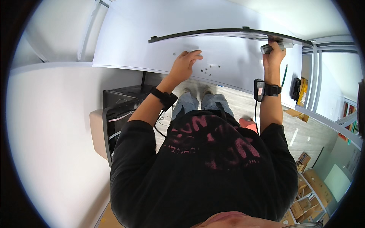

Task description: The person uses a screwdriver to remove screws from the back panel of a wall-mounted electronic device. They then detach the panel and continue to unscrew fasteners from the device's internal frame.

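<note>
My right hand [274, 56] is wrapped around a grey cylindrical tool [266, 48], just at the near side of a long, thin, dark-edged panel [213, 32]. Its blunt end sticks out on the left of the fist; the other end is partly hidden under the panel's edge. My left hand [185, 64] hovers over the white table [232, 53], thumb and fingertips drawn together in a pinch. Whatever lies between them is too small to make out. Several small dark screws [206, 72] lie loose on the tabletop between my hands.
A green pencil-like stick [284, 75] lies right of my right forearm, near a black object [295, 89] and a yellow packet [303, 92]. Metal frame posts [315, 76] stand at the right. Below the table at left is a black and tan case [99, 133]. Cables hang from both wrist straps.
</note>
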`<state>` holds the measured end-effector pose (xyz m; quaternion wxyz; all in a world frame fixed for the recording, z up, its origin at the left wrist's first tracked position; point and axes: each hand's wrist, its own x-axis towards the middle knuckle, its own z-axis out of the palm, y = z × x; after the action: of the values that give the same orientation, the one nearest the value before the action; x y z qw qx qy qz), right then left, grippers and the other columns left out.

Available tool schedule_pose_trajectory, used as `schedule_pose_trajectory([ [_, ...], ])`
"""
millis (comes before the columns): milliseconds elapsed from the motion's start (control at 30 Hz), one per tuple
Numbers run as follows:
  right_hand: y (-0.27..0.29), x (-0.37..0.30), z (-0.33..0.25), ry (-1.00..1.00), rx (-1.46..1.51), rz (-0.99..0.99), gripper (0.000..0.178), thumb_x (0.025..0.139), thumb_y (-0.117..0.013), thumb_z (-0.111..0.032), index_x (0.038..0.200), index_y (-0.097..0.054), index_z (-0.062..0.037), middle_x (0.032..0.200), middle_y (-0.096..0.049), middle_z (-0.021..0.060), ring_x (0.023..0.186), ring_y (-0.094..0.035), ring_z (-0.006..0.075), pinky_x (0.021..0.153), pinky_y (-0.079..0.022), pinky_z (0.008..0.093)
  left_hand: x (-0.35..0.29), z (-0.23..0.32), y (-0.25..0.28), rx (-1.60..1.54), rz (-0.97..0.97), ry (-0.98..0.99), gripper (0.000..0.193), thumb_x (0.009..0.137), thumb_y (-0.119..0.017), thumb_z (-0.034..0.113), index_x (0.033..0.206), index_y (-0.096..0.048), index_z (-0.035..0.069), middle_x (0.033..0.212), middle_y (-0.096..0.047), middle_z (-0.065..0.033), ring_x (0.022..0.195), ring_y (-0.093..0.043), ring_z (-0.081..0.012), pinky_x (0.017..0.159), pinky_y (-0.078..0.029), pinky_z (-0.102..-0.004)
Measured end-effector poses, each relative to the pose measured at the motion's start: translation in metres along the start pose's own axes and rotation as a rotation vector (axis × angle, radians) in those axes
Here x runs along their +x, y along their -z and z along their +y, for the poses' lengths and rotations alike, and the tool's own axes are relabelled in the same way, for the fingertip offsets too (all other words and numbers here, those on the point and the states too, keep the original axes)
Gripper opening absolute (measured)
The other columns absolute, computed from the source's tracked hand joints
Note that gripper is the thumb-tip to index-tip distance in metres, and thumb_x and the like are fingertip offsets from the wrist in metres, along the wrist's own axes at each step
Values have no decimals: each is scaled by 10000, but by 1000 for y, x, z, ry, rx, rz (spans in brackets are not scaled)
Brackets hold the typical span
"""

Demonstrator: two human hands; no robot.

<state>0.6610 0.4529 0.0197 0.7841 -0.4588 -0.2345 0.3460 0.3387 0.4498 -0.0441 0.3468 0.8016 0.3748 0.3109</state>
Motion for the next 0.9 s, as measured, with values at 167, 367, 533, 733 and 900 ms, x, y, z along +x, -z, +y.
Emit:
schedule_pose_trajectory([
  [167,-2,-2,15,-72,45,8,343,673,-517,125,1001,-543,30,944,-579,104,846,-575,215,796,-476,313,1,-4,-8,63,-16,-58,396,855,-481,-1,1242,-518,77,1031,-673,-20,831,-497,-264,821,-429,-340],
  [367,-1,1,31,-203,68,3,307,675,-529,120,969,-546,30,909,-573,101,798,-577,226,738,-491,328,-5,-3,-12,45,50,-21,402,826,-503,-40,1202,-567,88,1008,-676,-28,811,-518,-254,783,-455,-333],
  [533,-7,0,36,-267,84,10,259,679,-534,119,917,-536,17,872,-560,93,781,-568,227,736,-490,340,-4,-4,-12,11,120,-30,397,807,-529,-61,1172,-585,86,972,-677,-51,791,-548,-242,736,-476,-321],
  [733,-10,1,42,-287,69,-6,249,692,-535,106,919,-509,6,875,-531,89,801,-556,234,758,-487,347,-8,1,7,-41,263,63,259,786,-596,-26,1016,-655,77,862,-642,-97,763,-596,-255,696,-488,-323],
  [900,-25,3,38,-327,65,-52,258,700,-531,102,938,-504,7,894,-521,87,817,-539,223,763,-474,346,-16,-8,58,-106,522,104,131,835,-618,25,964,-643,32,893,-633,-65,689,-596,-143,598,-474,-242],
])
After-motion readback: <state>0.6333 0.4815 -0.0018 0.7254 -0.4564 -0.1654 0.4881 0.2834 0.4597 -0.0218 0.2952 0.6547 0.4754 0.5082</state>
